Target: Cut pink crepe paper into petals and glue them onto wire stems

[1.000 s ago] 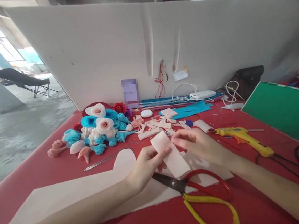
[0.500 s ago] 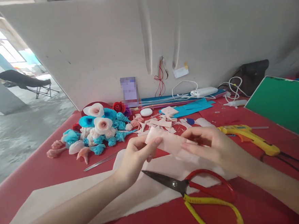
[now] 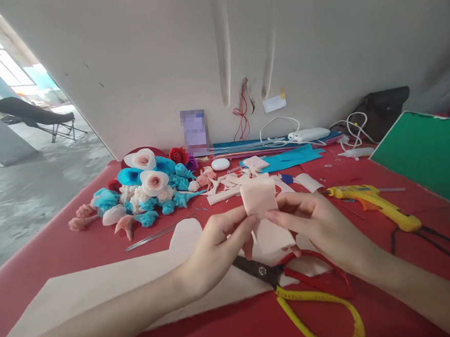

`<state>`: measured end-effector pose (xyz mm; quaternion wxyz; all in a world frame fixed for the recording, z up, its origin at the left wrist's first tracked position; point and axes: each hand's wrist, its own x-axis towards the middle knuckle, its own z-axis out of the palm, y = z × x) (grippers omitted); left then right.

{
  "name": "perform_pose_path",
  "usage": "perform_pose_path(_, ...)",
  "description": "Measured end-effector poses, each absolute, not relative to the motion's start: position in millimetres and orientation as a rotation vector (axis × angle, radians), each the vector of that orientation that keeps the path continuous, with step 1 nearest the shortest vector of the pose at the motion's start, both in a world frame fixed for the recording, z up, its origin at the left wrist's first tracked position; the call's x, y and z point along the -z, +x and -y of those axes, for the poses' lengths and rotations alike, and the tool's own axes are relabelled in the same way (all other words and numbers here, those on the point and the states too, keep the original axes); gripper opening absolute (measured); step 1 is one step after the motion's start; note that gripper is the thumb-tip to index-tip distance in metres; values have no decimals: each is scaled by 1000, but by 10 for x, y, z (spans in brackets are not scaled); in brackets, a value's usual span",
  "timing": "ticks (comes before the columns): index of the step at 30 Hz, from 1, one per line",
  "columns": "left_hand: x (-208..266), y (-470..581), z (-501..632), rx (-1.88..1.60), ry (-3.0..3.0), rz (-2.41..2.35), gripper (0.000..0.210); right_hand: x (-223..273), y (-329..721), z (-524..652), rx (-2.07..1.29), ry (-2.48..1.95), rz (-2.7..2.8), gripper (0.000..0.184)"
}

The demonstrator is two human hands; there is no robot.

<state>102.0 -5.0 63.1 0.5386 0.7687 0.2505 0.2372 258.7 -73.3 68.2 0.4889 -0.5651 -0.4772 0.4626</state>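
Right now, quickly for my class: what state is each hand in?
Left hand: closed, pinching a pale pink oblong paper piece.
Right hand: closed, pinching the same piece from the other side.

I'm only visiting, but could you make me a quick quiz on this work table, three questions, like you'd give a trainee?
1. What are the left hand and the right hand both holding?
2. True or false: the two handle loops of the scissors are different colours.
3. What is the main colour of the glue gun? A: green; B: yellow; C: white.

Key:
1. Some pale paper, between fingers and thumbs.
2. True: one is red, the other yellow.
3. B.
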Motion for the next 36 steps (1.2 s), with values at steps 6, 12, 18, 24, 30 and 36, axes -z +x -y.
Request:
perform_pose_path(6, -543, 991, 23, -553, 1662, -512, 21, -646, 2624, 722, -1163, -1283, 1145, 20)
perform_pose_path(12, -513, 979, 37, -608, 1442, -413, 19, -647, 2634, 765, -1110, -1239, 1168, 10)
perform_pose_path(18, -544, 959, 65, -680, 1416, -379, 20, -639, 2640, 820, -1030, -1236, 1207, 22)
perform_pose_path(24, -553, 944, 68, -682, 1494, -413, 24, -674, 2638, 819, -811, -1271, 1302, 23)
perform_pose_path(30, -583, 948, 64, -662, 1549, -373, 26, -683, 2640, 830, -737, -1257, 1417, 29)
perform_pose_path(36, -587, 929, 34, -647, 1645, -303, 28, -685, 2654, 844, -662, -1243, 1496, 34)
